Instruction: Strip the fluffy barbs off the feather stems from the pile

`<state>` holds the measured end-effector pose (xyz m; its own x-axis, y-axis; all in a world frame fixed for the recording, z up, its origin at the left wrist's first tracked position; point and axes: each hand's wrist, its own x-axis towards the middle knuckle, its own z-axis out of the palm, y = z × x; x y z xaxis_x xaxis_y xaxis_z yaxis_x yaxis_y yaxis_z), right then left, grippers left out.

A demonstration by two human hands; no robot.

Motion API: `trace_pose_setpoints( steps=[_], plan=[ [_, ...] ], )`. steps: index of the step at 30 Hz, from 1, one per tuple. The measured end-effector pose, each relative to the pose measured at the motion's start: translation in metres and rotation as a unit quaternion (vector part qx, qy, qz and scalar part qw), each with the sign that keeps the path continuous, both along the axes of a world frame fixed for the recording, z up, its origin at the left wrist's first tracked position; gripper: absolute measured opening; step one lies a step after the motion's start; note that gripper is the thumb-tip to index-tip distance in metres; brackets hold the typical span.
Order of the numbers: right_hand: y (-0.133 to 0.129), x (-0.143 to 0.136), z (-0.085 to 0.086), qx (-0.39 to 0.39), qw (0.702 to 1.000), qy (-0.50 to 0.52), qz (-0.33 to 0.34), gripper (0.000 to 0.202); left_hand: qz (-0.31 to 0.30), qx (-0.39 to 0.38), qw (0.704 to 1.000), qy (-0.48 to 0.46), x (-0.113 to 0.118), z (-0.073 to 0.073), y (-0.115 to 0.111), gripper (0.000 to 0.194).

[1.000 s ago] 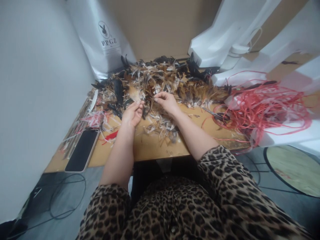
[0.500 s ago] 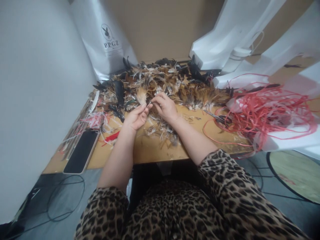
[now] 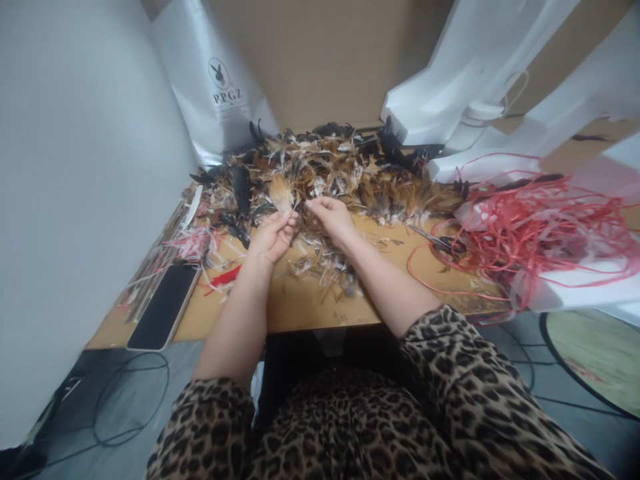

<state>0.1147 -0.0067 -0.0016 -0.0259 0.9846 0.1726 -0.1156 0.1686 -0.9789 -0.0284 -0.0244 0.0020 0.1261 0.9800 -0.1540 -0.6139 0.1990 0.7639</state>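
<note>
My left hand (image 3: 274, 236) is closed in a pinch on a tan feather (image 3: 281, 192), whose fluffy end stands up above the fingers. A little to the right, my right hand (image 3: 331, 217) has its thumb and fingertips pressed together. Whatever those tips may hold is too small to name. A narrow gap separates the two hands. Behind them spreads a big heap of brown, black and white feathers (image 3: 325, 163). Loose feather bits (image 3: 325, 267) lie on the wooden table (image 3: 310, 307) below my hands.
A phone (image 3: 164, 307) lies at the table's left edge, beside red and white strips (image 3: 193, 243). Scissors (image 3: 445, 243) rest on the right, near a tangle of red ribbon (image 3: 545, 230). A silver bag (image 3: 215, 100) stands behind left; white sheeting (image 3: 450, 73) hangs behind right.
My right hand has moved slightly away from the left, opening a gap between the fingertips. My left hand still pinches the tan feather. The whole view has shifted a little.
</note>
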Motion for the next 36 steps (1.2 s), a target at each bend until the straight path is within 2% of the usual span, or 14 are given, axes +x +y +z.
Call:
trace_pose_setpoints(
  steps=[3, 6, 13, 21, 36],
  plan=[
    [-0.001, -0.002, 0.001, -0.110, 0.982, 0.103, 0.113, 0.032, -0.026, 0.009, 1.000, 0.000, 0.000, -0.001, -0.001, 0.009],
    [-0.003, -0.002, 0.002, -0.138, 0.966, 0.150, 0.159, 0.033, -0.056, 0.011, 0.998, 0.014, 0.001, -0.005, 0.000, 0.009],
    [-0.003, -0.003, 0.004, -0.072, 0.992, 0.088, 0.062, 0.032, -0.033, 0.002, 0.998, 0.056, 0.002, -0.010, 0.004, 0.007],
    [-0.001, -0.005, -0.001, -0.012, 0.999, 0.026, 0.024, 0.029, -0.026, 0.012, 0.994, 0.102, 0.004, -0.011, 0.003, 0.003],
    [-0.009, -0.007, 0.006, -0.060, 0.997, 0.040, 0.014, 0.022, -0.010, 0.051, 0.986, 0.155, 0.007, -0.016, 0.002, 0.014]
  ],
)
